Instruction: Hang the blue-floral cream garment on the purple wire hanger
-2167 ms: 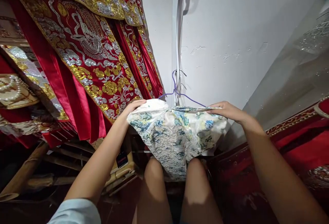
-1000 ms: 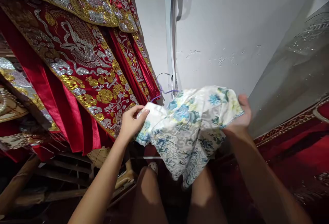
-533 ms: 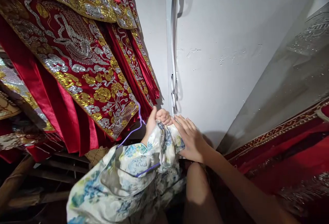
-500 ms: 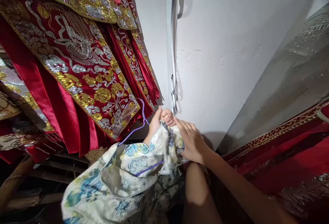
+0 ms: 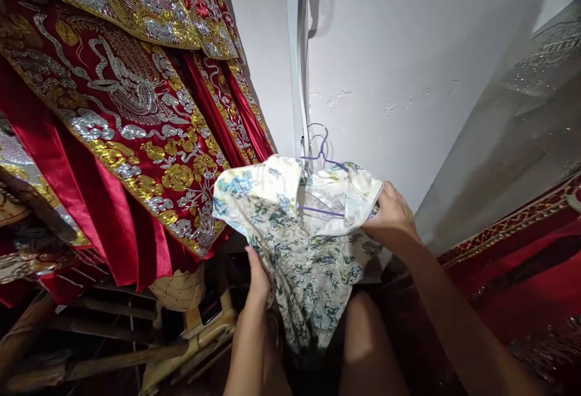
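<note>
A white garment with a blue and green floral print hangs on a purple wire hanger in front of me, over my bare knees. My right hand grips the garment's right shoulder. My left hand reaches up under its lower left edge and holds the fabric there; its fingers are partly hidden by the cloth. The hanger's hook points up near a grey strip on the wall corner.
Red robes with heavy gold and silver embroidery hang close on the left. White walls meet in a corner ahead. A red patterned cloth under clear plastic lies at right. Wooden bars and a gold quilted item sit low left.
The garment swung from low left, where both hands met at its collar, back up in front of me. My right hand moved to its right shoulder and my left dropped under its hem.
</note>
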`<state>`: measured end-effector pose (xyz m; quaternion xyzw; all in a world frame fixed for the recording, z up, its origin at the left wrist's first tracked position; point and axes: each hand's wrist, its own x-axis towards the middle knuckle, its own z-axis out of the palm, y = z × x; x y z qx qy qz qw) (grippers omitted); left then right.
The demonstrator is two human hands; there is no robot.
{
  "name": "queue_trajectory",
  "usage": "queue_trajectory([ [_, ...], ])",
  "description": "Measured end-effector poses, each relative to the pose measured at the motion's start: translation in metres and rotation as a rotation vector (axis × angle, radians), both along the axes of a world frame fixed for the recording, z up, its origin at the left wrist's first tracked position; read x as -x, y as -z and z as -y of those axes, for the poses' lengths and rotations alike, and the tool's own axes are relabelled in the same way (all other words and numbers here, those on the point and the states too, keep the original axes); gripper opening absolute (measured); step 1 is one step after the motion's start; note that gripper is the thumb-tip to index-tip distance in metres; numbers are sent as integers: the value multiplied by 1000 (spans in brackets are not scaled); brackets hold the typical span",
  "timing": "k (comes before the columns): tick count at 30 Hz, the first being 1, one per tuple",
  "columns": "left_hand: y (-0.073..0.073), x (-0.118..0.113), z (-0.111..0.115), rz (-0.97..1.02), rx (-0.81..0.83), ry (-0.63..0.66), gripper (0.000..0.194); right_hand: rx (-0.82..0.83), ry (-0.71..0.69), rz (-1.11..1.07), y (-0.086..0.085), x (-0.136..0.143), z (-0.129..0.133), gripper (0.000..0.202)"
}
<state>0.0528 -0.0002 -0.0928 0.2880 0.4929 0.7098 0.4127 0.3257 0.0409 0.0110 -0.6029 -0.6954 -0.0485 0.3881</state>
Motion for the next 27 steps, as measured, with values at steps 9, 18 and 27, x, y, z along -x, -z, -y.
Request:
queue_trajectory([
  [9, 71, -36, 32, -139, 103, 231, 74, -29, -474, -213, 75, 23, 39, 57],
  [18, 38, -27, 48, -312, 209, 368, 74, 503, -311, -646, 119, 92, 113, 37],
  [27, 38, -21, 58, -339, 210, 291, 73, 542, -536, -796, 139, 91, 97, 32],
])
